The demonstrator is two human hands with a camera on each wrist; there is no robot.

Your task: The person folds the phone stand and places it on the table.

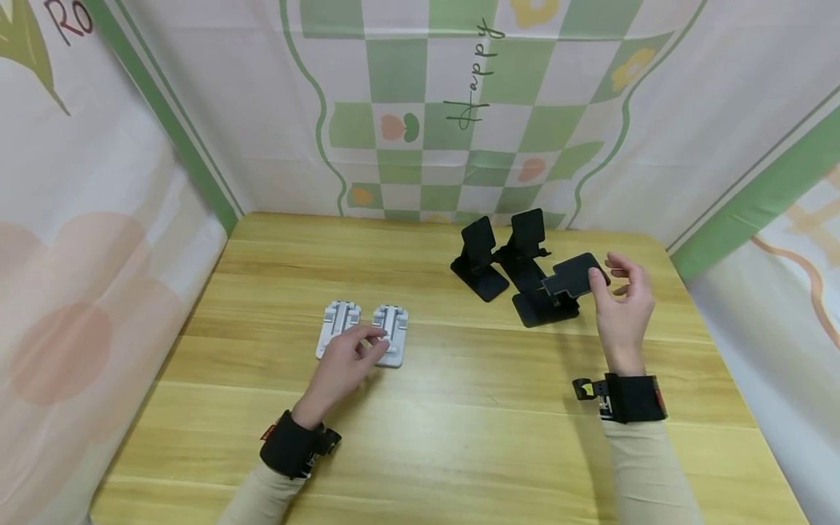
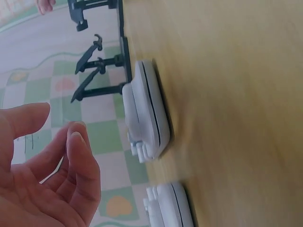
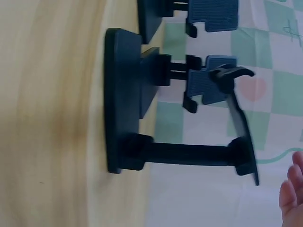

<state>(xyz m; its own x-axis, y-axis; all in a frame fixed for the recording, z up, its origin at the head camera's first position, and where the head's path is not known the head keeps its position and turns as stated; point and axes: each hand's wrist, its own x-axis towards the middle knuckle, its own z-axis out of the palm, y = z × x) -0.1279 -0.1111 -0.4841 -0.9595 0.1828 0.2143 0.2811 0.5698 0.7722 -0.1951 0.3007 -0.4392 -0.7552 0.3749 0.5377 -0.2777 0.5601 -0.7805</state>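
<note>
Two white folded phone stands [image 1: 391, 319] lie side by side on the wooden table. My left hand [image 1: 344, 364] is above them, fingers loosely bent and thumb apart; in the left wrist view a gap separates the hand [image 2: 52, 165] from the nearer white stand [image 2: 147, 111]. At the right, an unfolded black phone stand [image 1: 574, 277] has its plate raised over its base. Beside that plate is my right hand [image 1: 623, 313], its thumb overlapping the plate's edge in the head view. In the right wrist view, the visible fingers [image 3: 294, 184] are apart from the black stand [image 3: 189, 153].
Two more unfolded black stands, one at the left [image 1: 479, 255] and one in the middle [image 1: 527, 237], stand close together near the table's back edge. A patterned cloth [image 1: 394, 73] hangs behind the wooden table [image 1: 453, 437] and along its sides.
</note>
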